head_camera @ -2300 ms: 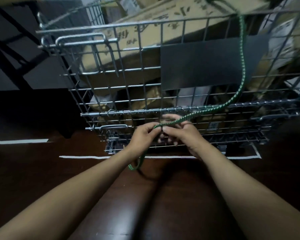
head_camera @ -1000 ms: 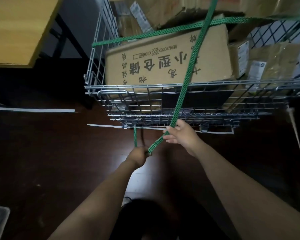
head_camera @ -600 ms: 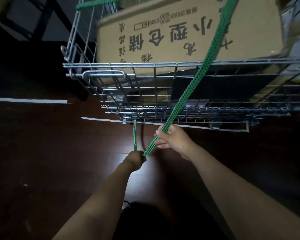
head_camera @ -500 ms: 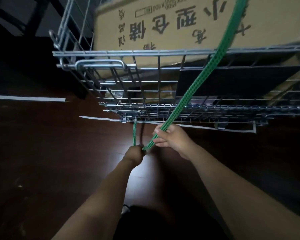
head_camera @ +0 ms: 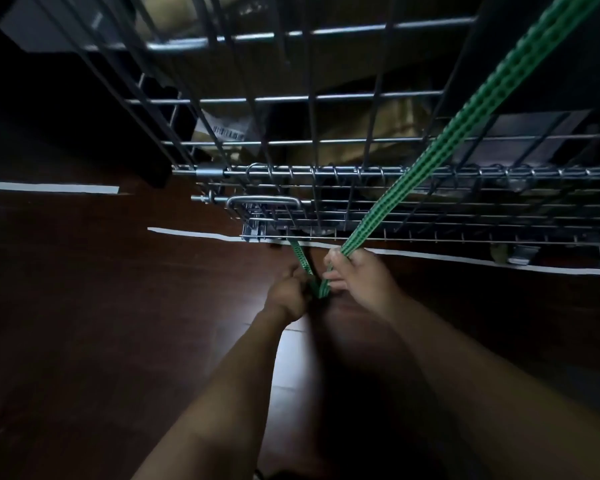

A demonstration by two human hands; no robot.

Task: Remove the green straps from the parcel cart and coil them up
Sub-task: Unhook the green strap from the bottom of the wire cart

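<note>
Both hands have come closer together since a moment ago, and the cart fills much more of the view. The green strap (head_camera: 471, 109) runs tight from the top right corner, down across the front of the wire cart (head_camera: 310, 98), into the right hand (head_camera: 359, 277). That hand's fingers are curled round the strap and grip it. Just below, the strap bends in a sharp V at the left hand (head_camera: 286, 296), whose fingers are closed tight on the bend. From there a short piece goes up to the bottom edge of the cart. It may be hooked there, but the spot is too dark to be sure. The two hands are almost touching, low down just in front of the cart. Brown parcels (head_camera: 395, 129) sit inside behind the wire. A white tape line (head_camera: 194, 234) lies on the dark wooden floor (head_camera: 84, 323) by the cart's front edge.
</note>
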